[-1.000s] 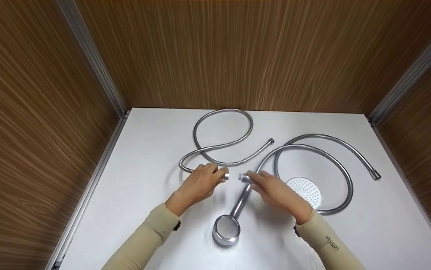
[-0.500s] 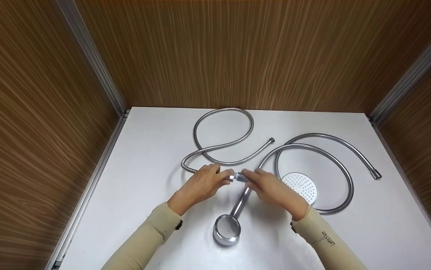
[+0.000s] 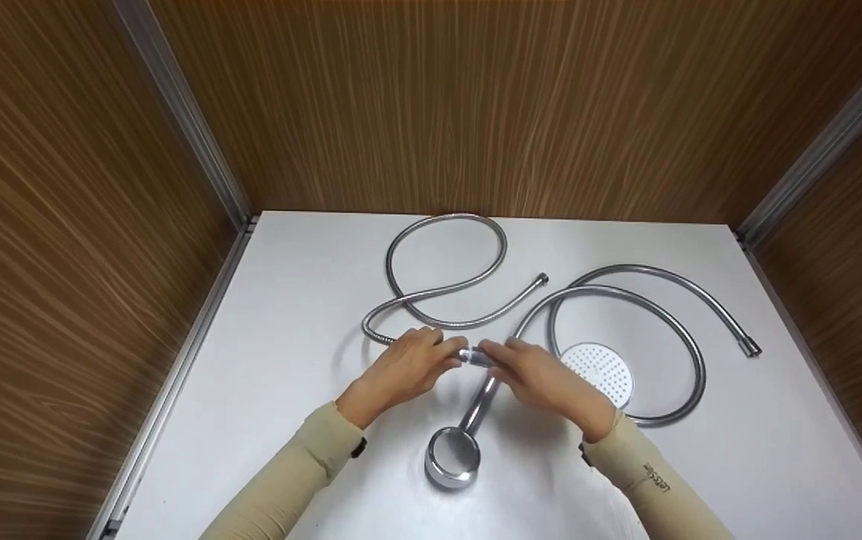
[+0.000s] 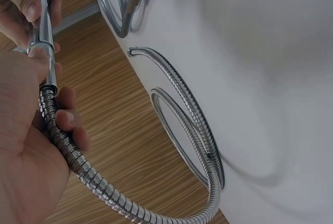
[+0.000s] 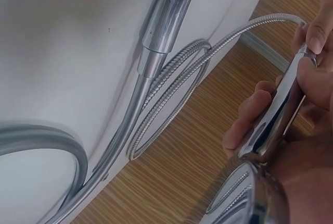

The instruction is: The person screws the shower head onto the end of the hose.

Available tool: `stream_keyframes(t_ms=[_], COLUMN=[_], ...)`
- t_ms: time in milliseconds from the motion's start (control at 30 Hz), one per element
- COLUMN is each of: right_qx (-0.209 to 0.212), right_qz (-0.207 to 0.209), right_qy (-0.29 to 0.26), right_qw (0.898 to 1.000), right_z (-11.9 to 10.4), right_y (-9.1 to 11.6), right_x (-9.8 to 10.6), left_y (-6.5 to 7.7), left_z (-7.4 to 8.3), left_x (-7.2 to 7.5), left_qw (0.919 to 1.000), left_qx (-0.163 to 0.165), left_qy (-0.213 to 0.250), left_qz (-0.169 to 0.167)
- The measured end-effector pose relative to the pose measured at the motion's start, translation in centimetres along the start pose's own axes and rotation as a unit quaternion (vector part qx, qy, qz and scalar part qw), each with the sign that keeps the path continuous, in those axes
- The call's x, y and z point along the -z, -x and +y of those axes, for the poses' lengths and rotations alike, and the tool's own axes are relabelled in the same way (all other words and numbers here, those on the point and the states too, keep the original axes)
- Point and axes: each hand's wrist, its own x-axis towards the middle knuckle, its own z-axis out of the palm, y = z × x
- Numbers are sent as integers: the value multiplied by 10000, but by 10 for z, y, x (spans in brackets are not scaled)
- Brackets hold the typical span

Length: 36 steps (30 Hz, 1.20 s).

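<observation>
My left hand [image 3: 404, 369] grips the end of a ribbed chrome shower hose [image 4: 101, 185], thumb on its metal fitting [image 4: 46, 52]. The rest of that hose loops across the white table behind the hands. In my right hand [image 3: 543, 373] is a chrome shower head, held by its handle [image 5: 278, 109], with its round white perforated face [image 3: 597, 369] tilted up beside the wrist. Handle end and hose fitting meet end to end between the two hands, raised over the table. Fingers partly hide the joint.
A second chrome shower head [image 3: 453, 454] lies on the table [image 3: 310, 270] below the hands, joined to a smoother grey hose [image 3: 689, 345] coiled at the right. Wood-grain panels [image 3: 431, 105] with metal corner rails surround the table at back and sides.
The hands have come together: the gap between hose fitting and shower head handle has closed, and the two now meet. The perforated face has shifted slightly left with the right hand.
</observation>
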Motion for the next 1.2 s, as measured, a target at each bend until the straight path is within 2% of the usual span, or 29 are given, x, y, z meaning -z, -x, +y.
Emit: stream_keyframes(t_ms=[167, 267, 500, 800, 1200], right_qx=[-57, -45, -26, -64, 36], right_qz=[-44, -36, 1, 5, 129], right_qy=[-44, -102, -112, -171, -45], right_qw=[10000, 9999, 9999, 9998, 9999], right_z=[0, 0, 0, -2, -5], right_y=[1, 2, 1, 2, 3], right_x=[-1, -1, -1, -1, -1], left_y=[0, 0, -1, -1, -1], left_z=[2, 3, 3, 2, 5], left_x=[1, 1, 2, 4, 4], left_qw=[9984, 9974, 9990, 9972, 9975], left_qx=[67, 165, 103, 217, 225], left_qy=[549, 672, 415, 693, 649], left_qz=[-128, -208, -89, -169, -137])
